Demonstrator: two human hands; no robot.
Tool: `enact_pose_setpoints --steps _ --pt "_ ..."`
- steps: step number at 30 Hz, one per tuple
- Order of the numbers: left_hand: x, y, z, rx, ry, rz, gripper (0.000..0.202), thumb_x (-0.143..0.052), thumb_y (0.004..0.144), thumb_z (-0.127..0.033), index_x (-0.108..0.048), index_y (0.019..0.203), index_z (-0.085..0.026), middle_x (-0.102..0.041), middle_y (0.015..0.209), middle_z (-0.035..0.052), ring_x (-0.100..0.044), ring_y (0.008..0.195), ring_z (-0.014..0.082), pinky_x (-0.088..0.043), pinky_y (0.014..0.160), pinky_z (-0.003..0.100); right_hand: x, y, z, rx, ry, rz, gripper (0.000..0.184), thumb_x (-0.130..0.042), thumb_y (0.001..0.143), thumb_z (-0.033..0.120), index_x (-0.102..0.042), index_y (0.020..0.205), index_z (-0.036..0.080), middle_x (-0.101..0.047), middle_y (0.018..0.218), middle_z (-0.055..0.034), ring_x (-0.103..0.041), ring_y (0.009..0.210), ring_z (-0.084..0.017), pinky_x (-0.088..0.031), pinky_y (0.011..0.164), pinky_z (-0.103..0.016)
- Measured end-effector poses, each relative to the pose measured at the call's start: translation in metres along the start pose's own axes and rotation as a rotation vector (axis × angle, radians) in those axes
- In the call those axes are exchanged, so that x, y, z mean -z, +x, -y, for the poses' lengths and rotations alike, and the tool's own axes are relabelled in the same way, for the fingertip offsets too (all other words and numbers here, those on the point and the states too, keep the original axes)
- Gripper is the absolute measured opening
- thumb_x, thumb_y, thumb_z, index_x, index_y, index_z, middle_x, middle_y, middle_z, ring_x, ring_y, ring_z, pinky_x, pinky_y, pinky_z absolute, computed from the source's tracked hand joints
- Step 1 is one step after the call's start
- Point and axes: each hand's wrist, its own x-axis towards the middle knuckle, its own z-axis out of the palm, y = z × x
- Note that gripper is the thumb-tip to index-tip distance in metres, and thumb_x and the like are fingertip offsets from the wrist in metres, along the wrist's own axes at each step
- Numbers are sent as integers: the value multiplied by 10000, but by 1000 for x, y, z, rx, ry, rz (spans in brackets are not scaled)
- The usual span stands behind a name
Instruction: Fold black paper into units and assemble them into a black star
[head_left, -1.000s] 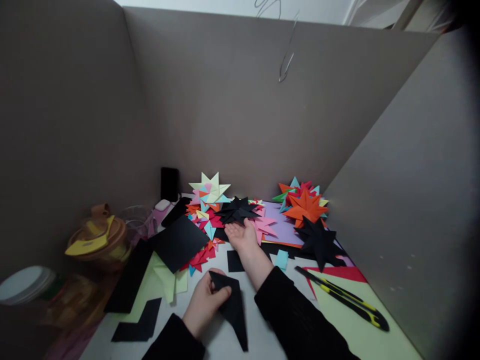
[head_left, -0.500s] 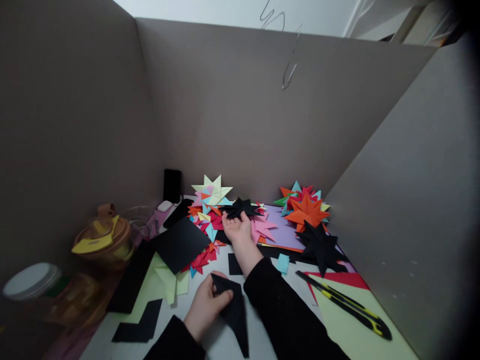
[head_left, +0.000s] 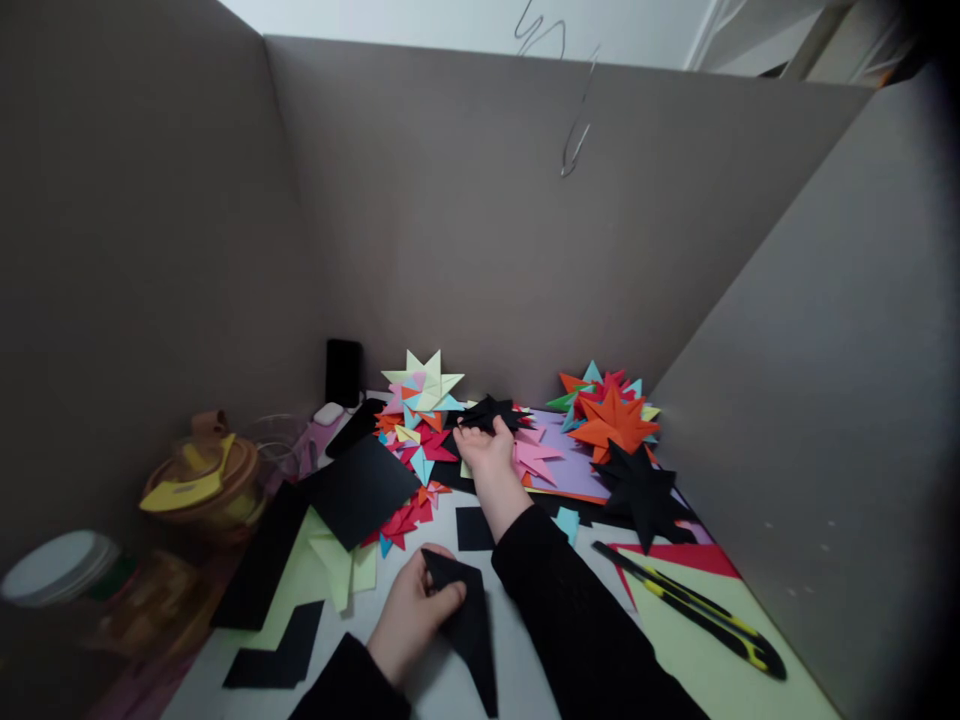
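Note:
My left hand is closed on a folded black paper piece, pinched between thumb and fingers above the front of the table. The piece is pointed, with one long tip hanging down toward me. Reaching to the back, my right hand is palm up with its fingers apart. Its fingertips meet the near edge of a black paper star that lies on the pile. A pink paper star lies just right of that hand. Whether the fingertips grip the black star is hard to see.
Colourful folded stars heap up at back left. An orange star and another black star lie at back right. A yellow-black cutter rests on pale green paper. Black sheets and a lidded pot are left; grey panels surround the table.
My right hand has shifted slightly to the right. The black star at its fingertips and the pink star have slid right with it. My left hand has stayed in place with the folded piece.

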Motion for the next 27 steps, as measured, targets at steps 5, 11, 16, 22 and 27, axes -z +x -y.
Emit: enact_pose_setpoints --steps 5,11,16,22,27 --pt "0 0 -2 11 -11 -6 403 -797 565 -309 -489 780 -165 -554 616 -43 -503 576 100 -382 558 221 -3 5 11 24 1 -4 241 -416 858 439 -507 874 217 -587 884 -44 -606 828 -162 -518 702 -321" --pt "-2 -2 -4 34 -44 -24 437 -813 536 -331 -484 776 -171 -555 598 -46 -513 554 106 -385 537 217 0 19 27 65 -23 -6 216 -393 881 380 -521 807 221 -606 752 -7 -588 723 -153 -505 706 -326" --pt "-1 -1 -2 28 -30 -13 429 -807 555 -342 -485 782 -172 -540 601 -50 -506 554 104 -382 535 217 12 12 34 101 -38 44 330 -404 838 527 -549 855 231 -636 829 -17 -596 819 -182 -483 765 -407" --pt "0 0 0 32 -29 -2 421 -800 577 -329 -483 807 -173 -537 628 -50 -507 578 102 -377 552 218 29 7 52 80 -145 99 507 -385 800 664 -552 973 217 -638 1019 -89 -587 999 -243 -460 813 -519" --pt "1 0 1 41 -27 5 434 -800 579 -341 -477 817 -175 -528 624 -54 -498 577 101 -376 552 219 30 25 66 118 -311 22 276 -456 923 355 -554 1098 166 -603 1106 -105 -599 985 -239 -503 784 -467"
